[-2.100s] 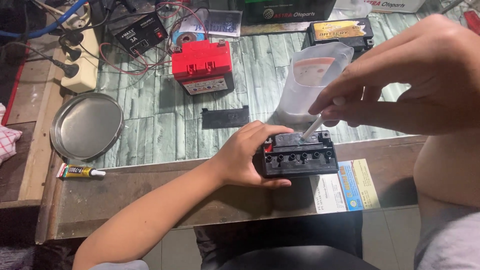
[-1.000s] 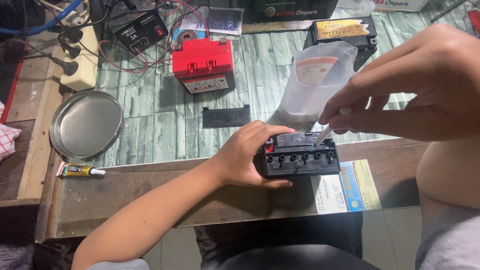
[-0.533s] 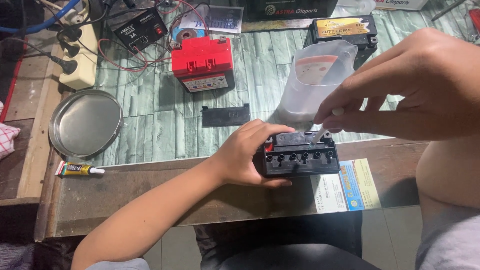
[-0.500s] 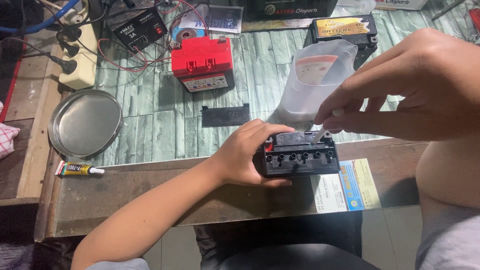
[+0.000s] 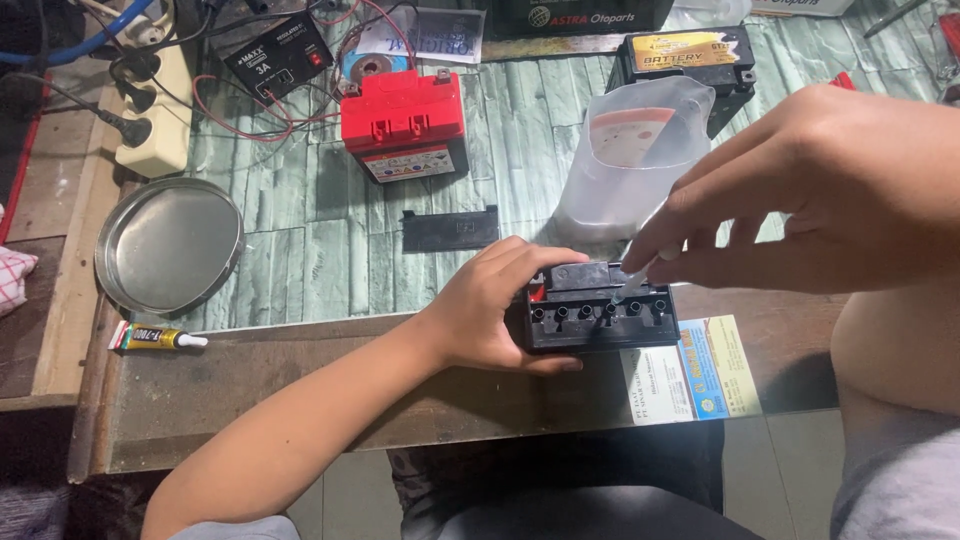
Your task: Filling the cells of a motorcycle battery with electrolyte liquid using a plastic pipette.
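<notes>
At the near edge of the bench [image 5: 300, 390] a black battery [image 5: 600, 320] sits with its top open, a row of small fill holes facing the camera; the left hand [image 5: 500, 310] wraps around its 9 o'clock end, fingers curled over the top and thumb underneath, gripping it; the right hand [image 5: 830, 195] comes in from 3 o'clock, fingers pinched closed on a thin clear tube [image 5: 630, 285] whose tip touches one of the holes near the middle of the row; just beside the battery at 4 o'clock a printed card [image 5: 690, 370] lies flat on the bench edge; well apart at 9 o'clock lies a small yellow glue tube [image 5: 155, 338]; beyond it at 10 o'clock rests a round metal tray [image 5: 168, 245]; just behind the battery at 11 o'clock lies a flat black strip [image 5: 450, 228]; at 12 o'clock, partly behind the right hand, stands a translucent plastic jug [image 5: 630, 160]; farther back at 11 o'clock is a red battery [image 5: 402, 122] with wires running to a small black charger [image 5: 280, 65]; at 1 o'clock, behind the jug, another black battery with a yellow label [image 5: 685, 55]; at the far 10 o'clock corner a pale power strip [image 5: 160, 110] with plugs in it.
</notes>
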